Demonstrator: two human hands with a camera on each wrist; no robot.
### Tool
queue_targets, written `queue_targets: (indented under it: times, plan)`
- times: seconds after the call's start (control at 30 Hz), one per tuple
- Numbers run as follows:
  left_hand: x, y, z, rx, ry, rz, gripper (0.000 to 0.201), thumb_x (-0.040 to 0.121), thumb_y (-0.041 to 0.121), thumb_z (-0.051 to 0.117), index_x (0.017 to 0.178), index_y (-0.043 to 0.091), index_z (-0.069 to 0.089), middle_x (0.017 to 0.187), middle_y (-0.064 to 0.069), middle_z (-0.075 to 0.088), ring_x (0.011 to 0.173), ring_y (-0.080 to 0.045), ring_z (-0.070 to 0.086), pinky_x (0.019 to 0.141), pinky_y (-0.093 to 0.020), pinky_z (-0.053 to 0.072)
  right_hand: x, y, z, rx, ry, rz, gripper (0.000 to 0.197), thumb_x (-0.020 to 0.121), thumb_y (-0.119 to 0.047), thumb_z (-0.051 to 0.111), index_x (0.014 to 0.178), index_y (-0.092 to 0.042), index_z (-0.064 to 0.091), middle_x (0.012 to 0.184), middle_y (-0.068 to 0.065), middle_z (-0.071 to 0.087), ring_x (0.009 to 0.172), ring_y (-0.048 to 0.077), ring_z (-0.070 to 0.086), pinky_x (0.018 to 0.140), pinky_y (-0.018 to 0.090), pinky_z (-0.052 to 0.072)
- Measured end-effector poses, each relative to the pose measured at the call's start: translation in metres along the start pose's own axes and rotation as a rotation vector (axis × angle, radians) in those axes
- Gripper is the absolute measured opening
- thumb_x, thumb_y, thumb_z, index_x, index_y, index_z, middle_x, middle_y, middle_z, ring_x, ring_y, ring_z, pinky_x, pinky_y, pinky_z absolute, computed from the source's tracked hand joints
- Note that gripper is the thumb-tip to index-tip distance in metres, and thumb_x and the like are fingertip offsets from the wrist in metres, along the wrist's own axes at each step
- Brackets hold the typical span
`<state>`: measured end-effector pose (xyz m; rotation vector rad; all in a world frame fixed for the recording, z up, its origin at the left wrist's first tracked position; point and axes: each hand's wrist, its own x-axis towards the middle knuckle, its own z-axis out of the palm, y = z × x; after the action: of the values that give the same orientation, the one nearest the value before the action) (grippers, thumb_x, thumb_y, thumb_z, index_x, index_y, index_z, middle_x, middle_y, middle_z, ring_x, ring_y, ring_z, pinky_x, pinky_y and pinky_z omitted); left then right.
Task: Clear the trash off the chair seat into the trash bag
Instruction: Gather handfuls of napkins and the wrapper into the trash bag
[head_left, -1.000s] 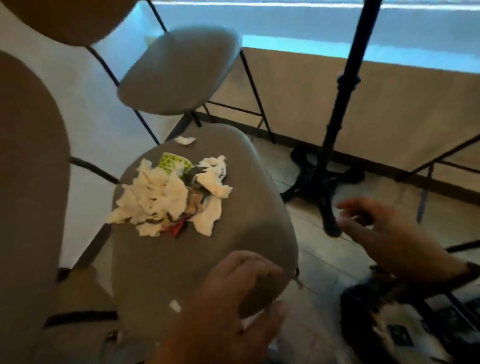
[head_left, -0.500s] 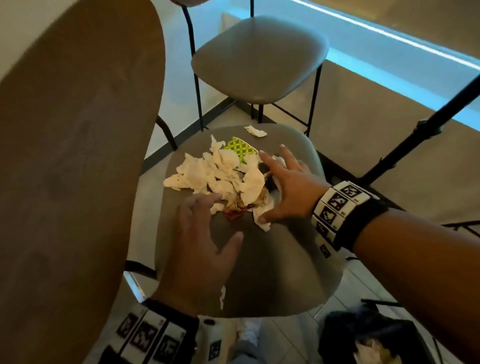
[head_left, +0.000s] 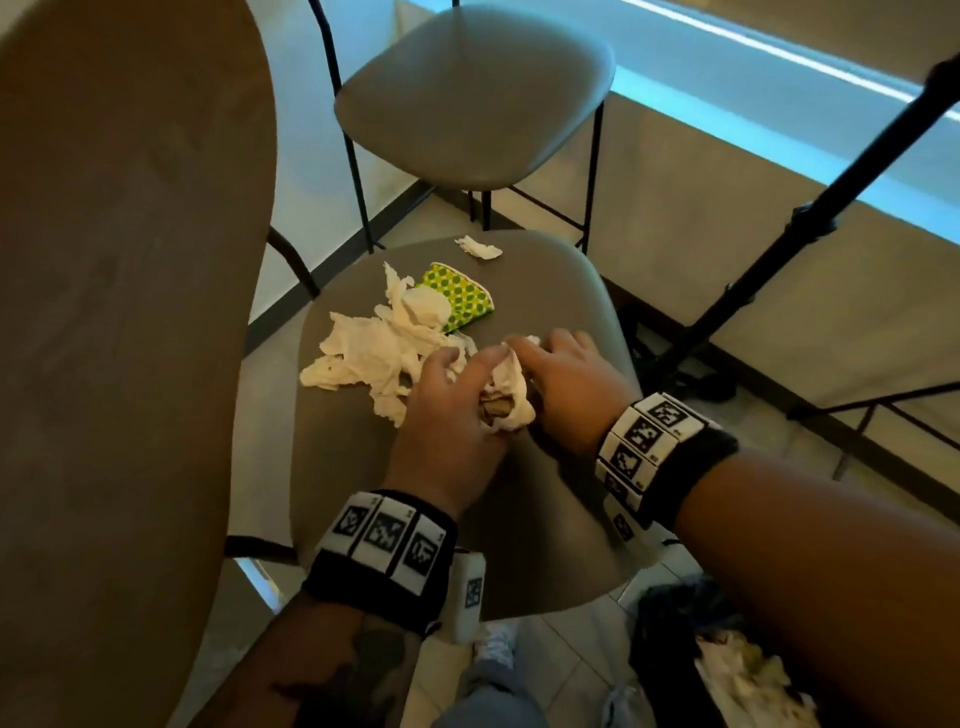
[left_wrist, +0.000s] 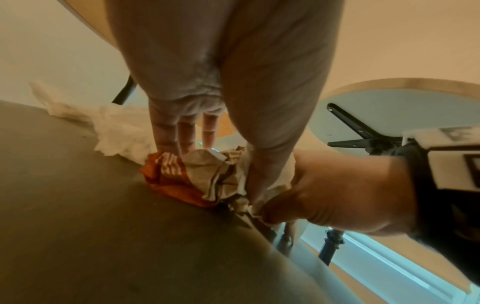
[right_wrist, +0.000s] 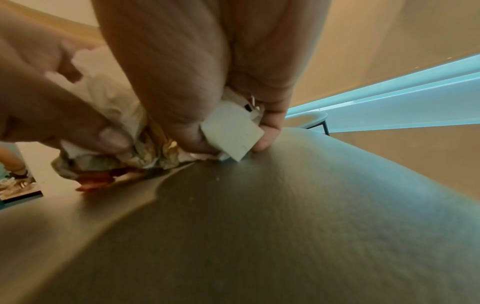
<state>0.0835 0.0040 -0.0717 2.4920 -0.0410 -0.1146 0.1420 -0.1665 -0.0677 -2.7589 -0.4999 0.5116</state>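
On the grey chair seat (head_left: 519, 519) lie loose white tissues (head_left: 374, 353), a green dotted paper cup (head_left: 460, 301) on its side and a small white scrap (head_left: 478, 247) near the far edge. My left hand (head_left: 462, 369) and right hand (head_left: 550, 358) meet over a crumpled wad of paper trash (head_left: 506, 405) and both curl around it. The left wrist view shows an orange wrapper (left_wrist: 171, 176) in the wad under the left fingers (left_wrist: 166, 131). In the right wrist view the right fingers (right_wrist: 270, 131) pinch a white card piece (right_wrist: 231, 131) against the wad (right_wrist: 135, 152).
The black trash bag (head_left: 675, 613) stands on the floor at the seat's front right, with tissues (head_left: 748, 680) in it. The chair's backrest (head_left: 119, 312) rises at the left. A second chair (head_left: 467, 98) stands behind, and a black table leg (head_left: 810, 218) slants at the right.
Both hands have come together on the right part of the pile and bunched it into a wad. The tissues on the left and the cup stay on the seat.
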Motion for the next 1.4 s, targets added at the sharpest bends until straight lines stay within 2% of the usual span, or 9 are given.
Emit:
queue_targets:
  times: [0.17, 0.43, 0.57, 0.77, 0.93, 1.07, 1.17, 1.3, 1.4]
  plan:
    - [-0.003, 0.0, 0.003, 0.0, -0.04, -0.01, 0.054, 0.088, 0.036, 0.07, 0.138, 0.036, 0.049, 0.13, 0.002, 0.051, 0.116, -0.016, 0.055, 0.088, -0.026, 0.045, -0.005, 0.004, 0.004, 0.004, 0.051, 0.03, 0.067, 0.089, -0.031, 0.069, 0.143, -0.041, 0.03, 0.127, 0.008, 0.052, 0.116, 0.026, 0.05, 0.093, 0.038, 0.046]
    - [-0.019, 0.006, -0.006, -0.106, -0.03, 0.079, 0.046, 0.089, 0.031, 0.073, 0.129, 0.037, 0.051, 0.125, 0.006, 0.052, 0.113, -0.008, 0.054, 0.092, -0.022, 0.051, -0.007, 0.015, 0.004, 0.179, 0.108, 0.11, 0.042, 0.092, -0.02, 0.063, 0.128, -0.034, 0.046, 0.106, 0.001, 0.059, 0.097, 0.019, 0.059, 0.085, 0.037, 0.054]
    - [-0.03, 0.007, -0.013, -0.242, 0.055, 0.137, 0.043, 0.09, 0.031, 0.07, 0.12, 0.045, 0.042, 0.122, 0.008, 0.05, 0.107, 0.007, 0.051, 0.083, -0.001, 0.041, -0.018, 0.023, -0.003, 0.387, 0.18, 0.172, 0.034, 0.092, -0.019, 0.067, 0.121, -0.033, 0.054, 0.101, -0.01, 0.063, 0.089, 0.006, 0.063, 0.074, 0.019, 0.051]
    - [-0.042, 0.008, -0.023, -0.435, 0.189, 0.231, 0.031, 0.096, 0.024, 0.061, 0.121, 0.033, 0.046, 0.111, -0.001, 0.058, 0.105, -0.016, 0.059, 0.09, -0.029, 0.051, -0.05, 0.028, -0.022, 0.531, 0.241, 0.178, 0.034, 0.09, -0.025, 0.073, 0.118, -0.035, 0.056, 0.1, -0.018, 0.063, 0.085, -0.006, 0.062, 0.063, 0.009, 0.044]
    - [-0.047, 0.005, -0.028, -0.499, 0.223, 0.248, 0.035, 0.094, 0.019, 0.06, 0.117, 0.04, 0.045, 0.106, 0.009, 0.057, 0.098, -0.012, 0.06, 0.086, -0.025, 0.051, -0.069, 0.029, -0.026, 0.572, 0.272, 0.164, 0.04, 0.088, -0.024, 0.076, 0.121, -0.035, 0.057, 0.108, -0.017, 0.065, 0.089, -0.005, 0.065, 0.067, 0.012, 0.048]
    - [-0.048, -0.001, -0.028, -0.501, 0.213, 0.245, 0.031, 0.094, 0.026, 0.058, 0.123, 0.028, 0.046, 0.101, -0.003, 0.056, 0.09, -0.021, 0.06, 0.081, -0.041, 0.054, -0.073, 0.026, -0.026, 0.584, 0.28, 0.157, 0.039, 0.088, -0.025, 0.076, 0.12, -0.037, 0.057, 0.106, -0.02, 0.065, 0.086, -0.008, 0.064, 0.062, 0.008, 0.047]
    - [-0.05, 0.002, -0.032, -0.494, 0.231, 0.266, 0.029, 0.094, 0.031, 0.055, 0.12, 0.035, 0.045, 0.099, -0.005, 0.057, 0.089, -0.022, 0.06, 0.08, -0.037, 0.054, -0.077, 0.021, -0.033, 0.61, 0.308, 0.145, 0.041, 0.087, -0.024, 0.077, 0.121, -0.037, 0.057, 0.106, -0.019, 0.065, 0.087, -0.005, 0.066, 0.068, 0.013, 0.049]
    - [-0.048, 0.006, -0.037, -0.496, 0.276, 0.313, 0.038, 0.096, 0.018, 0.057, 0.118, 0.046, 0.045, 0.104, -0.002, 0.061, 0.095, -0.017, 0.063, 0.084, -0.035, 0.055, -0.091, 0.011, -0.053, 0.634, 0.348, 0.1, 0.042, 0.087, -0.024, 0.075, 0.123, -0.035, 0.057, 0.104, -0.021, 0.065, 0.086, -0.009, 0.065, 0.065, 0.011, 0.052]
    - [-0.045, 0.006, -0.04, -0.491, 0.28, 0.328, 0.048, 0.096, 0.018, 0.057, 0.12, 0.057, 0.043, 0.106, 0.015, 0.06, 0.096, -0.01, 0.063, 0.083, -0.032, 0.055, -0.102, 0.004, -0.07, 0.682, 0.373, 0.076, 0.042, 0.086, -0.024, 0.074, 0.123, -0.034, 0.056, 0.105, -0.022, 0.064, 0.087, -0.008, 0.065, 0.066, 0.011, 0.051]
